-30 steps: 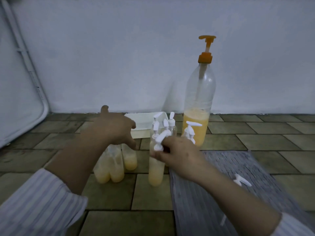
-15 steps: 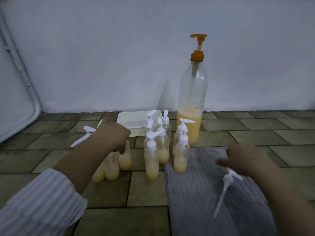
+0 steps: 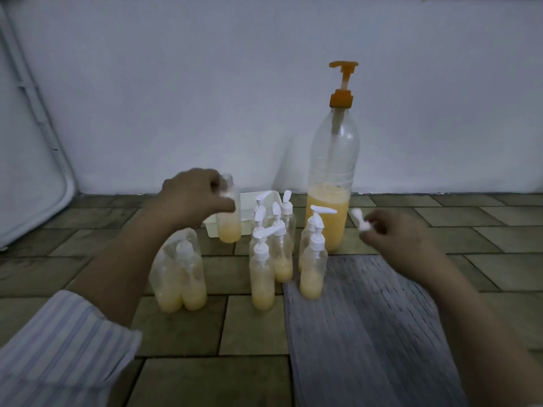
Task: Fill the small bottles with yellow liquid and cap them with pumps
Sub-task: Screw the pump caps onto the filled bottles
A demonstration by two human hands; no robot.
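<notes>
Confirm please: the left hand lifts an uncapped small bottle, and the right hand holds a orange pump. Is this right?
Not quite. In the head view the pump held by the right hand is white, not orange. The left hand does lift an uncapped small bottle.

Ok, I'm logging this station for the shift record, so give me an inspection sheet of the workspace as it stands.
Surface: tiled floor, with a grey ribbed mat at the right.
Job's things: large bottle with an orange pump, about a third full of yellow liquid; capped small bottles clustered before it; two uncapped filled bottles at the left.
Clutter: white tray behind the cluster.
Grippers: left hand holds a lifted uncapped bottle; right hand pinches a white pump.
Cables: nothing seen.
Surroundings: plain white wall; white framed panel at the far left.
</notes>
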